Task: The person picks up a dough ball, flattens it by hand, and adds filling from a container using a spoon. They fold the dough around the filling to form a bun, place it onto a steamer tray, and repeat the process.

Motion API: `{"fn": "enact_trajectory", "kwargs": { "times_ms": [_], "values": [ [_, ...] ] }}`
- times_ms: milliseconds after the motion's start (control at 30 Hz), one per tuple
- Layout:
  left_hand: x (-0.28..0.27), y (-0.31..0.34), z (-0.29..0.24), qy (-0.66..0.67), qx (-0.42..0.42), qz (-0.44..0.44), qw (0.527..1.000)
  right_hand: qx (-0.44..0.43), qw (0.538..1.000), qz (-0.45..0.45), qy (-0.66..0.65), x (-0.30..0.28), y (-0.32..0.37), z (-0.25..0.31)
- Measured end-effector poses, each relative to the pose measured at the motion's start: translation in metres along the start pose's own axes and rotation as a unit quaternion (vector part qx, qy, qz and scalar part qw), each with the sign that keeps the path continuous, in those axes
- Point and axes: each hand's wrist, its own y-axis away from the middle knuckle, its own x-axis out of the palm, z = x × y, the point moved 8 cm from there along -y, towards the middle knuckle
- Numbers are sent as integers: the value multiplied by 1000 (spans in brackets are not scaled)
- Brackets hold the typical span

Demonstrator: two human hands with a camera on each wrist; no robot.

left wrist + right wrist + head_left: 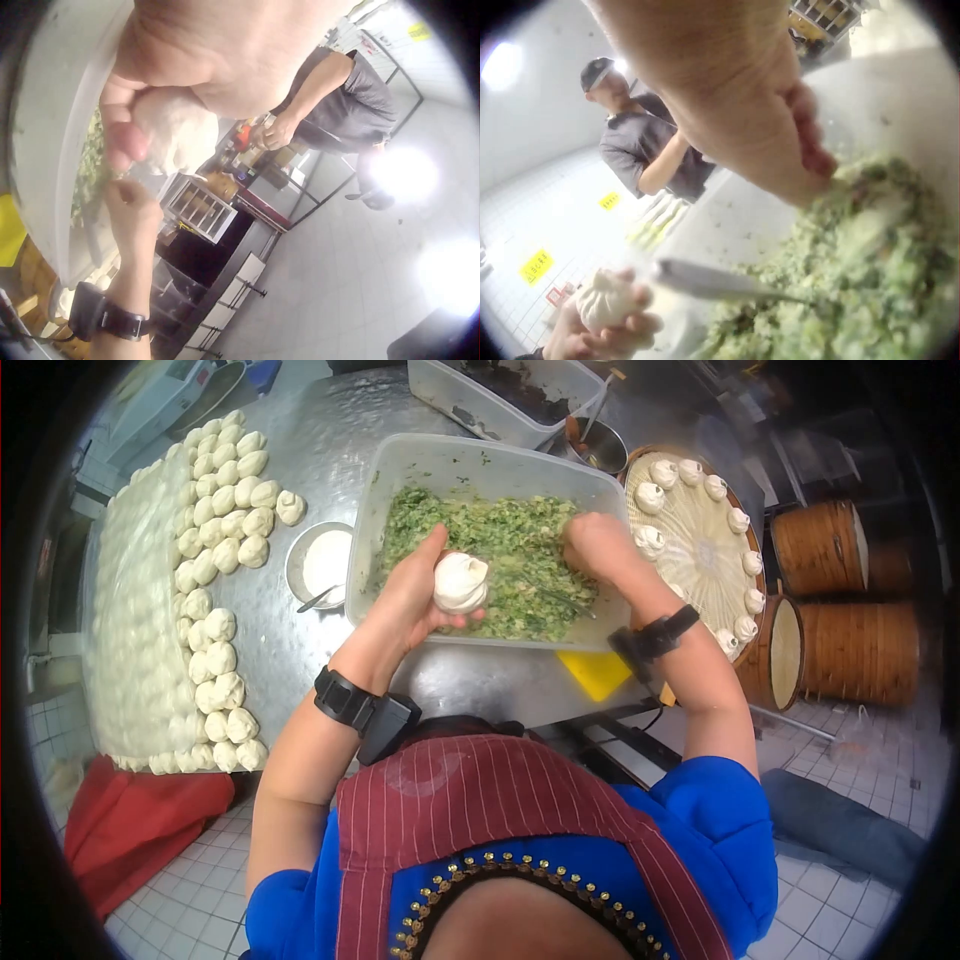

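Beyond left hand (415,600) curled round pleated bun (460,582) — right hand (598,545) over filling (480,530), fingers hidden, grip unclear — blade (720,281) blurred.

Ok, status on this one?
Left hand grips pleated bun. Right hand holds metal spatula in green filling. Nothing in the way.

White tiled floor (860,895), steel table (325,440)
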Motion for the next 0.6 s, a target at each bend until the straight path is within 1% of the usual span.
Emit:
{"fn": "enact_trajectory", "kwargs": {
  "times_ms": [33,67,100,133,167,200,233,267,333,367,433,467,533,567,600],
  "values": [
    [-1,-1,0,10,0,6,1000,18,999,-8,-27,-5,2,-6],
    [0,-1,0,20,1,13,1000,18,999,-9,-27,-11,5,-9],
    [1,-2,-1,20,2,14,1000,21,989,-16,-144,-21,8,-14],
    [1,-2,0,22,-1,12,1000,23,965,-22,-260,-29,11,-16],
    [2,-2,0,24,-3,10,1000,23,965,-23,-259,-34,14,-15],
    [3,-3,-1,23,-2,10,1000,32,927,-30,-374,-39,18,-15],
    [7,-4,-1,18,-6,19,1000,39,874,-38,-483,-44,22,-13],
    [10,-4,-1,12,-11,26,1000,37,873,-39,-484,-53,26,-6],
    [15,-6,-3,10,-6,32,999,8,837,-23,-547,-75,37,20],
    [17,-6,-3,11,-2,40,999,8,836,-25,-548,-84,43,30],
    [23,-6,-5,7,1,52,999,-34,860,-80,-503,-107,53,51],
    [25,-5,-6,6,3,50,999,-31,860,-85,-503,-109,55,56],
    [29,-1,-7,0,7,50,999,-101,906,-167,-374,-128,62,73],
    [31,1,-9,-18,10,44,999,-130,918,-210,-310,-127,66,82],
    [31,3,-9,-32,10,36,999,-129,918,-213,-309,-129,68,85]
  ]
}}
